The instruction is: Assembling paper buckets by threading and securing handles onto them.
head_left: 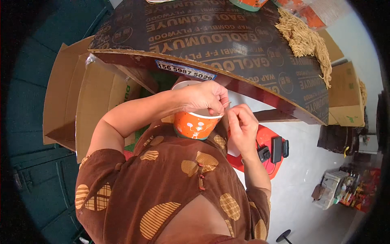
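Dark and printed, the surface (219, 25) is set beyond the left grip (205, 96), by which a thin strand (228, 103) is pinched, while the right grip's (243, 125) hold cannot be told and, just below, an orange bucket (194, 127), judged light, smooth and stiff, is best taken by its rim (204, 116).

Head fisheye, close above hands (243, 126), facing down.
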The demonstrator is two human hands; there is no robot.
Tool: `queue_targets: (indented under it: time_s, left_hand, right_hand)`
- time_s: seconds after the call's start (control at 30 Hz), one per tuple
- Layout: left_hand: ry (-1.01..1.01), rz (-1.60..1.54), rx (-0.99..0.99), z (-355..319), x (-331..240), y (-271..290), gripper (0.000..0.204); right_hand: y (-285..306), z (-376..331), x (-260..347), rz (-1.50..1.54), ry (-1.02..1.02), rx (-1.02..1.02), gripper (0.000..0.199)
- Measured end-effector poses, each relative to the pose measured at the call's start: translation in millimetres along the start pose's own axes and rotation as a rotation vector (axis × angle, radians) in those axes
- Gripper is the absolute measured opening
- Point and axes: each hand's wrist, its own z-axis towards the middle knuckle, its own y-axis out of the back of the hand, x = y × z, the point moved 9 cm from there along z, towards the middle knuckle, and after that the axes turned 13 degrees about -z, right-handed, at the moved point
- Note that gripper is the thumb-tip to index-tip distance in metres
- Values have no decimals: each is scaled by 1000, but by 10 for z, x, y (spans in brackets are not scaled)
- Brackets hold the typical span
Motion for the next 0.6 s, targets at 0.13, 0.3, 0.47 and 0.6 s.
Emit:
queue_targets:
  time_s: [0.13,0.3,0.47,0.6]
  left_hand:
    - [-42,32,-13,2,-16,5,10]
    - [-241,520,-103,-89,-265,-101,9]
    - [-461,797,-190,-171,-370,-206,10]
    - [-585,873,-181,-248,-410,-292,7]
  right_hand:
    - [-105,-2,-187,51,-103,43,4]
    - [-204,-24,-332,161,-167,80,4]
    - [-311,-76,-453,358,-257,140,6]
    - [-363,-93,-492,454,-306,173,5]
